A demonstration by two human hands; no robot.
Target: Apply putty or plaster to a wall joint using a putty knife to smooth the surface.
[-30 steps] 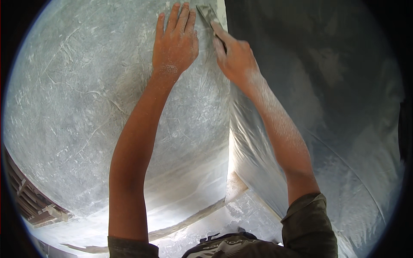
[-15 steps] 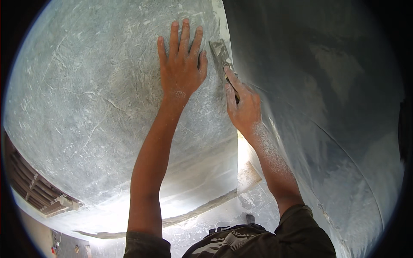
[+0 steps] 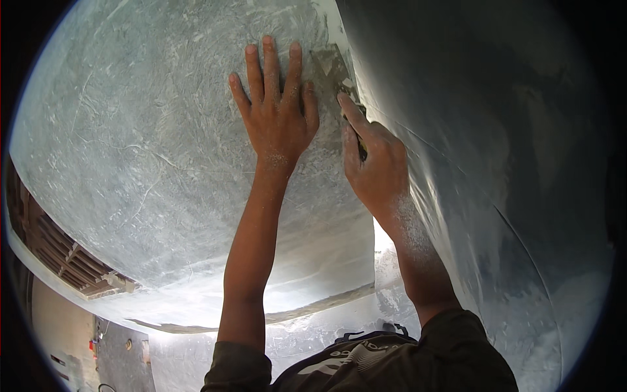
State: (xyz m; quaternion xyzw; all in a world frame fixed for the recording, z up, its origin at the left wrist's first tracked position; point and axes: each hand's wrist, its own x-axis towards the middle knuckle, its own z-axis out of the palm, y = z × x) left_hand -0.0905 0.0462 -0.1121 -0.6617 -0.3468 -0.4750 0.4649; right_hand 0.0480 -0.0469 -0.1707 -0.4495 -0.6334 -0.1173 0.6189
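Observation:
My left hand [image 3: 278,124] lies flat with fingers spread on a mottled grey plastered surface [image 3: 157,137]. To its right, my right hand [image 3: 380,160] grips a putty knife [image 3: 332,65] whose wide blade meets the plaster close to where it joins a darker grey wall [image 3: 509,130]. Much of the knife's handle is covered by my fingers. Pale dust speckles both wrists and my right forearm.
A slatted brown opening [image 3: 62,255] breaks the plaster at the lower left. Bright light shows at a gap [image 3: 385,251] below my right hand. Beyond the surface's lower edge is another wall [image 3: 124,359] with small fittings.
The putty knife's blade has shifted slightly up and turned along the joint. My left hand stays spread on the plaster, and the whole view has tilted a little.

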